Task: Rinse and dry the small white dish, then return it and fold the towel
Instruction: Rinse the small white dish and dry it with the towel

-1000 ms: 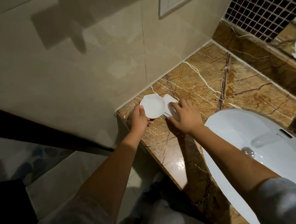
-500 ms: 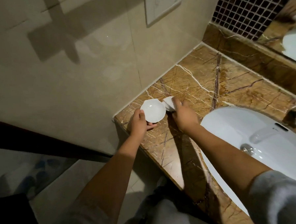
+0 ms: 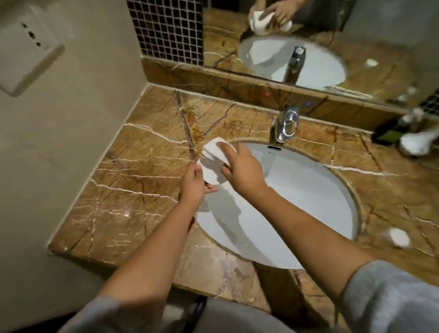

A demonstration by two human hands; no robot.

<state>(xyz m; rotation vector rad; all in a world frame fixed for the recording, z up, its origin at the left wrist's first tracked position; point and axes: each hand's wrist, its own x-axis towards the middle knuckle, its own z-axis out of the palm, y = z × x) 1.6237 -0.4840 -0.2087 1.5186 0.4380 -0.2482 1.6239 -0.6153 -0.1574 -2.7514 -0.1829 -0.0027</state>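
My left hand (image 3: 194,183) grips the small white dish (image 3: 210,173) by its near edge, holding it over the left rim of the white sink (image 3: 304,202). My right hand (image 3: 241,166) is closed on a small white towel (image 3: 216,151) and presses it onto the dish from above. Much of the dish is hidden under the towel and my right fingers. Both hands are in the air above where counter and basin meet.
A chrome faucet (image 3: 286,123) stands behind the basin. The brown marble counter (image 3: 138,186) runs left to a beige wall. A small white object (image 3: 398,237) lies right of the sink, another white item (image 3: 413,143) at the far right. A mirror (image 3: 333,33) reflects my hands.
Both hands have lifted the dish and towel from the counter's far left corner and brought them over the sink's left rim. The towel is now pressed on the dish. The view swung right.
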